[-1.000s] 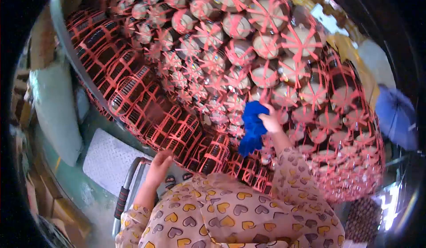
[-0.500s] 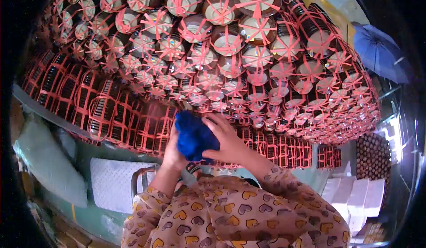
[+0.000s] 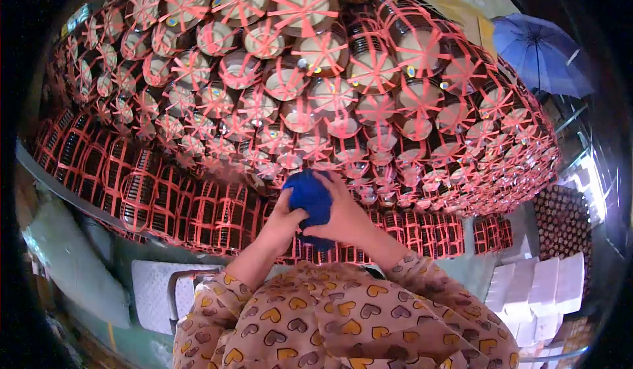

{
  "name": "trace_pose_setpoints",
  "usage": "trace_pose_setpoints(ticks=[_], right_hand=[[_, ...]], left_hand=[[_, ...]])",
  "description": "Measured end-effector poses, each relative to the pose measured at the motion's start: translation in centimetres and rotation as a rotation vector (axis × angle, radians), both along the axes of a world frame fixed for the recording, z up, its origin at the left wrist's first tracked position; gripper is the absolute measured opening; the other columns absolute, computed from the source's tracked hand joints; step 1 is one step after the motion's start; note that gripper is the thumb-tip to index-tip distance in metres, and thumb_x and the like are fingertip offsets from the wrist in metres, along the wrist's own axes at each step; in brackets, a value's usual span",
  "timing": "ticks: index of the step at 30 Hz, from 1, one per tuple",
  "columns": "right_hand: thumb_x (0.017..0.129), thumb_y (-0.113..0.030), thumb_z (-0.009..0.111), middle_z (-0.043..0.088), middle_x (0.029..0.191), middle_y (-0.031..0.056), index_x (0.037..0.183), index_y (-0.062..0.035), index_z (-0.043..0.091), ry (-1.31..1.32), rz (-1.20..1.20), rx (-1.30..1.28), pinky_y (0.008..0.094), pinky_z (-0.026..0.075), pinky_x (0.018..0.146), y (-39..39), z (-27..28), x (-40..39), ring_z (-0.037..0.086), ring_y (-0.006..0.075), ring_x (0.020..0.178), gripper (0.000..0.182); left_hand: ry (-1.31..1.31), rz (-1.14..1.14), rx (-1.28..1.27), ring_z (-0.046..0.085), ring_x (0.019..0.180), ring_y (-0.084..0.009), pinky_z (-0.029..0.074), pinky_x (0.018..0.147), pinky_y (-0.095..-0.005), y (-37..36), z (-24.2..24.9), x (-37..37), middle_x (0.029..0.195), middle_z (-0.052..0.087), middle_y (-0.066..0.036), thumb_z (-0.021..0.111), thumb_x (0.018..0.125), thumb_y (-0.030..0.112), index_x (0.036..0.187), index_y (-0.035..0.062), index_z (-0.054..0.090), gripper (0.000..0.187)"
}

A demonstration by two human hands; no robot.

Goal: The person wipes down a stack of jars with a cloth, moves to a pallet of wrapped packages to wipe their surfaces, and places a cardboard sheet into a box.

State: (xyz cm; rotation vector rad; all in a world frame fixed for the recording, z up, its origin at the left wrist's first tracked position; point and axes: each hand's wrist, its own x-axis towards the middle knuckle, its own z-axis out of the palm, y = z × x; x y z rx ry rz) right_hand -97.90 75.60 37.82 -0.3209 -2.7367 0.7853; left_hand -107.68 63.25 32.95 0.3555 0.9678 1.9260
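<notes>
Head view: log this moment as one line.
left hand: holding blue cloth; right hand: holding blue cloth; beyond: pink-strapped bowl stacks

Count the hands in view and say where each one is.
2. The left hand grips the blue bundle from its left; the right hand grips it from its right. No other hand shows, though the red-tied stacks could hide one.

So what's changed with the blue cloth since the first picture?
The right hand has brought the blue cloth in from the right to the middle, in front of the body. The left hand, empty at first, has taken hold of it too. Nothing was let go. The camera's view has shifted. The pink-tied stacks are still piled up, and the umbrella is still open.
</notes>
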Motion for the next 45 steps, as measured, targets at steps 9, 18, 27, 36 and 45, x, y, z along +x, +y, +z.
trace_pose_setpoints(ticks=[9, 18, 27, 36, 45], right_hand=[[0.073, -0.013, 0.069, 0.062, 0.096, 0.0078, 0.109, -0.0042, 0.053, 0.132, -0.285, -1.639, 0.0346, 0.050, 0.073, 10.8, -3.2, 6.0, 0.061, 0.0201, 0.081, 0.040], [0.074, -0.007, 0.066, 0.060, 0.097, 0.0058, 0.108, 0.0013, 0.051, 0.646, -0.372, -0.846, 0.0292, 0.046, 0.077, 21.0, -1.6, 3.4, 0.057, 0.0156, 0.083, 0.039], [0.071, -0.034, 0.066, 0.050, 0.112, 0.0265, 0.116, -0.0066, 0.051, 0.429, -0.729, -0.057, 0.0432, 0.036, 0.094, 29.7, -4.2, -5.7, 0.043, 0.0384, 0.113, 0.054], [0.073, -0.036, 0.065, 0.036, 0.125, 0.0221, 0.128, -0.0058, 0.039, 0.006, -0.856, 0.460, 0.0437, 0.043, 0.088, 25.0, 0.7, -6.3, 0.047, 0.0405, 0.106, 0.068], [0.079, -0.024, 0.058, 0.035, 0.129, 0.0220, 0.129, -0.0069, 0.040, -0.501, -0.609, 0.783, 0.0435, 0.048, 0.081, 26.9, 3.5, -5.3, 0.053, 0.0368, 0.103, 0.056]], left_hand=[[0.536, -0.226, -0.110, 0.040, 0.117, -0.0176, 0.035, 0.096, -0.0310, 7.8, 2.1, 6.6, 0.130, 0.037, -0.011, 0.056, 0.086, 0.012, 0.136, 0.0025, 0.022, 0.062], [0.449, -0.061, -0.366, 0.052, 0.099, -0.0146, 0.043, 0.082, -0.0304, 3.2, -3.5, 3.6, 0.110, 0.055, -0.008, 0.055, 0.087, 0.020, 0.123, 0.0041, 0.044, 0.041], [0.092, 0.139, -0.467, 0.056, 0.096, -0.0157, 0.043, 0.076, -0.0288, -3.5, -6.4, 2.9, 0.104, 0.059, -0.005, 0.051, 0.089, 0.023, 0.114, 0.0074, 0.051, 0.029], [-0.012, 0.189, -0.549, 0.058, 0.090, -0.0143, 0.041, 0.073, -0.0263, -4.5, -7.6, 0.4, 0.098, 0.060, -0.003, 0.050, 0.088, 0.020, 0.109, 0.0091, 0.053, 0.023], [0.121, 0.000, -0.428, 0.055, 0.092, -0.0122, 0.042, 0.077, -0.0283, 1.0, -7.2, -1.3, 0.097, 0.059, -0.001, 0.054, 0.088, 0.028, 0.108, 0.0088, 0.054, 0.028]])
